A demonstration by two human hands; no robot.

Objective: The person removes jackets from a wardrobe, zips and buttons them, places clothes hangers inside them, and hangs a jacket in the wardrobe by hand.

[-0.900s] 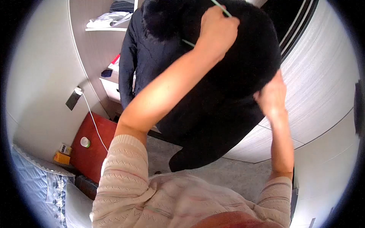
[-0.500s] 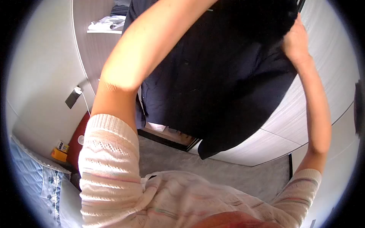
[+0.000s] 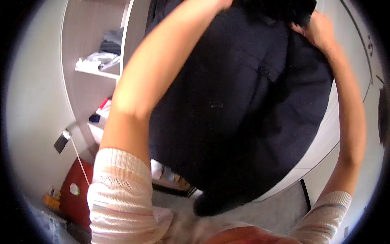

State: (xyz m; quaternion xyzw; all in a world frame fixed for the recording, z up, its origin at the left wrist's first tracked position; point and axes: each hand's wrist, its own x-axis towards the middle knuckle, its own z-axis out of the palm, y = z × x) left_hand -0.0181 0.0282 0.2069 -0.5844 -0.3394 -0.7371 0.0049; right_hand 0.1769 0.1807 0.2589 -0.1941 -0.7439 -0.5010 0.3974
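A large dark navy coat with black fur at its top hangs in front of me. One sleeve end dangles lowest, above the floor. My right hand is closed on the coat just beside the fur, at the upper right. At the top edge of the view, my left hand reaches the coat's upper part; its fingers are cut off or hidden, so their grip does not show.
Behind the coat stands a wardrobe with an open shelf of folded clothes on the left and pale doors on the right. A red surface carries a round white item. A cable runs from a wall socket.
My view has tilted up, so the shelves and coat sit lower in it. The coat has turned and spread wider, with more of its fur showing. My right hand still grips it.
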